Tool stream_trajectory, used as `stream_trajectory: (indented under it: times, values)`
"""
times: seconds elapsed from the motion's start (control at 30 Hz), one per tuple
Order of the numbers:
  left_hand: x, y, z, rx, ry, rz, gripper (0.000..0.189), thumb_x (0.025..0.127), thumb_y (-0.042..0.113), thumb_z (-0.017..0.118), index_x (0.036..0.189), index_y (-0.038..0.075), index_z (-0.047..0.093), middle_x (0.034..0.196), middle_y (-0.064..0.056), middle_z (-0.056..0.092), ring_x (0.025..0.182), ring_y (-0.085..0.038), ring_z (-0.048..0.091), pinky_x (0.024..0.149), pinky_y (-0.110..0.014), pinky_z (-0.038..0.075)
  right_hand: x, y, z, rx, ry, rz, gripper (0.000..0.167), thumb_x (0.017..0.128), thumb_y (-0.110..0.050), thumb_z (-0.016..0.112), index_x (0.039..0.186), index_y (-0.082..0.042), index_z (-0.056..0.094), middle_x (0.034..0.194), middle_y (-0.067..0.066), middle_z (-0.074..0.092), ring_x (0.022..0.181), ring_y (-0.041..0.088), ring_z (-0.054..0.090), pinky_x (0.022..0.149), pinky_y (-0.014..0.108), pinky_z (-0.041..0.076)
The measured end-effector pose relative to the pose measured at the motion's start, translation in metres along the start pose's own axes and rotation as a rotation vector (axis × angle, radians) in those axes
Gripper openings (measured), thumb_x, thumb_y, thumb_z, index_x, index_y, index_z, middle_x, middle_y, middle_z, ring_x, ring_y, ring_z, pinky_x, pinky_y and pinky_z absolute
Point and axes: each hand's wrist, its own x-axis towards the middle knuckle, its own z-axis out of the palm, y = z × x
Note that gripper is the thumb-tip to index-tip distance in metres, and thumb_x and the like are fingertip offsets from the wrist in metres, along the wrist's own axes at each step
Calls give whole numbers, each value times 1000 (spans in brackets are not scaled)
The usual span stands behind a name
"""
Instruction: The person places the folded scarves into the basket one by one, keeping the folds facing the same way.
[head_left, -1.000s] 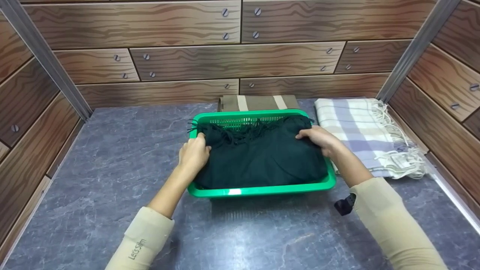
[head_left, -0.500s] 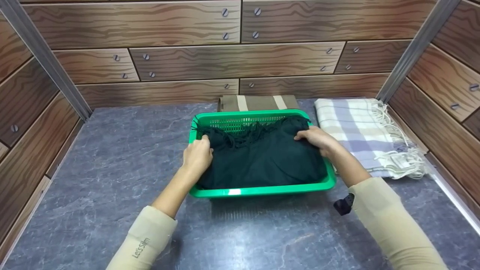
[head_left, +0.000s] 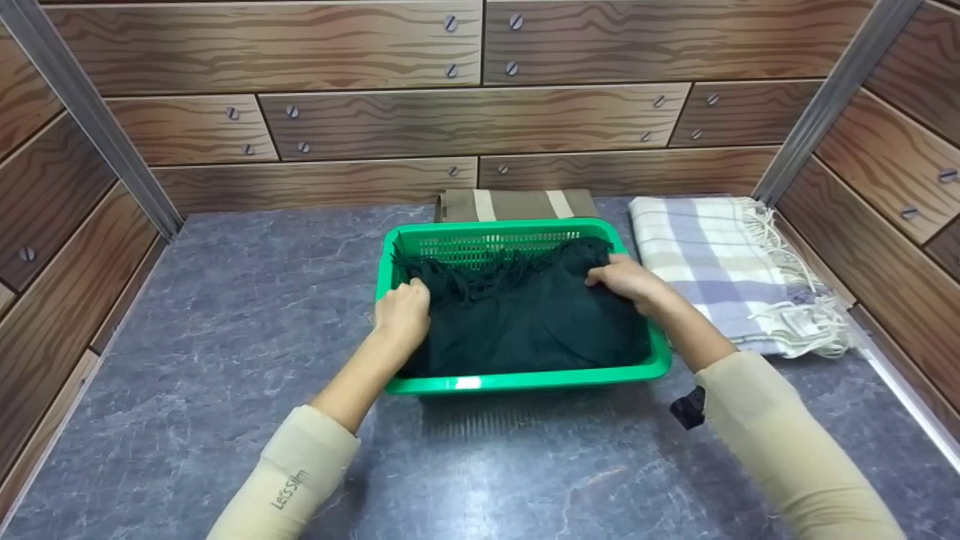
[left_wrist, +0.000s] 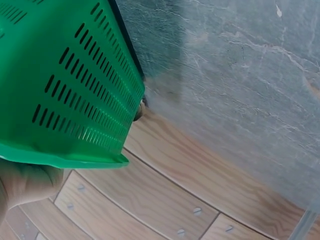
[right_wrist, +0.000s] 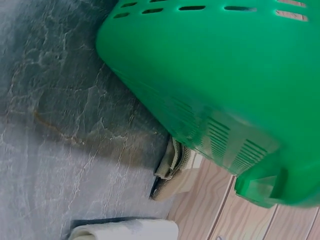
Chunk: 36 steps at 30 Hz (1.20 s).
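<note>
A dark green fringed shawl (head_left: 525, 330), folded, lies inside a green plastic basket (head_left: 517, 383) in the head view. My left hand (head_left: 403, 315) grips the shawl's left side, just inside the basket's rim. At the opposite side my right hand (head_left: 630, 283) pinches the shawl with the thumb on top; its other fingers are mostly hidden. The left wrist view has part of my left hand (left_wrist: 30, 181) below the basket's slotted wall (left_wrist: 75, 90). Only the outside of the basket (right_wrist: 210, 75) fills the right wrist view, without the hand.
Right of the basket lies a folded white, beige and lavender fringed blanket (head_left: 697, 262). Behind it, partly hidden, is a brown cloth with pale stripes (head_left: 525, 205). Wood-patterned walls (head_left: 375, 124) enclose the grey marbled tabletop (head_left: 262, 315) on three sides.
The shawl has sunk lower into the basket, its fringe dropping below the rim at the left. My left hand has moved right and slightly nearer; my right hand shifted slightly left.
</note>
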Motion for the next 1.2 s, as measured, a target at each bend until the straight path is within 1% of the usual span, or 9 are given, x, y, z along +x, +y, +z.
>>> stream_trajectory:
  times: [0.17, 0.3, 0.43, 0.57, 0.7, 0.83, 1.0, 1.1, 1.2]
  values:
    - [0, 3, 3, 25, -34, -10, 23, 92, 2, 50, 110, -10, 56, 90, -22, 62, 75, -33, 62, 61, -40, 53, 1, -1, 3, -86, 3, -47, 52, 85, -7, 46, 131, 14, 31, 133, 27, 33, 115, 33, 37, 96, 44, 33]
    - [-1, 5, 4, 34, -38, -19, 27, 93, 2, 47, 116, -12, 50, 95, -23, 62, 81, -33, 62, 64, -41, 52, 1, 0, 6, -151, 7, -100, 33, 85, -5, 46, 114, 11, 46, 114, 21, 46, 97, 27, 44, 84, 37, 40]
    - [-1, 6, 6, 71, -50, -12, 35, 94, 2, 45, 126, -12, 42, 100, -23, 62, 83, -32, 62, 64, -40, 52, 1, 0, 7, -223, 18, -129, 15, 85, -3, 46, 96, 7, 48, 100, 17, 46, 86, 25, 42, 75, 34, 39]
    - [-1, 7, 7, 105, -70, -4, 38, 95, 3, 46, 130, -10, 40, 99, -21, 63, 80, -31, 63, 62, -39, 52, 2, 0, 9, -315, 20, -139, 29, 87, -4, 45, 109, 15, 46, 112, 30, 46, 98, 34, 45, 82, 41, 40]
    - [0, 8, 7, 117, -96, 1, 38, 94, 3, 47, 130, -8, 41, 100, -20, 62, 80, -30, 63, 62, -39, 52, 2, 0, 9, -416, 25, -147, 51, 87, -6, 45, 127, 22, 32, 130, 38, 34, 118, 43, 37, 93, 50, 35]
    - [0, 8, 6, 127, -123, 10, 41, 93, 2, 50, 132, -5, 40, 98, -21, 62, 79, -30, 63, 60, -39, 53, 4, 0, 10, -553, 72, -162, 49, 87, -7, 49, 126, 21, 37, 126, 38, 39, 115, 47, 40, 91, 52, 36]
    - [-1, 9, 6, 146, -141, 30, 43, 93, -1, 49, 135, 9, 44, 93, -20, 63, 77, -29, 62, 57, -37, 52, 5, 2, 12, -694, 183, -221, 42, 83, -8, 57, 117, 16, 50, 113, 35, 51, 105, 47, 48, 85, 53, 40]
    - [-2, 9, 6, 155, -129, 51, 35, 92, -2, 49, 124, 10, 57, 94, -19, 63, 79, -30, 62, 59, -38, 53, 4, 4, 13, -737, 239, -260, 34, 80, -7, 60, 107, 14, 57, 103, 33, 57, 97, 47, 52, 80, 53, 42]
    - [-4, 9, 6, 147, -104, 72, 22, 91, -3, 51, 105, 4, 66, 92, -19, 63, 79, -31, 63, 59, -38, 53, 3, 5, 14, -762, 278, -298, 26, 78, -5, 61, 98, 12, 60, 94, 31, 59, 90, 46, 55, 75, 53, 44]
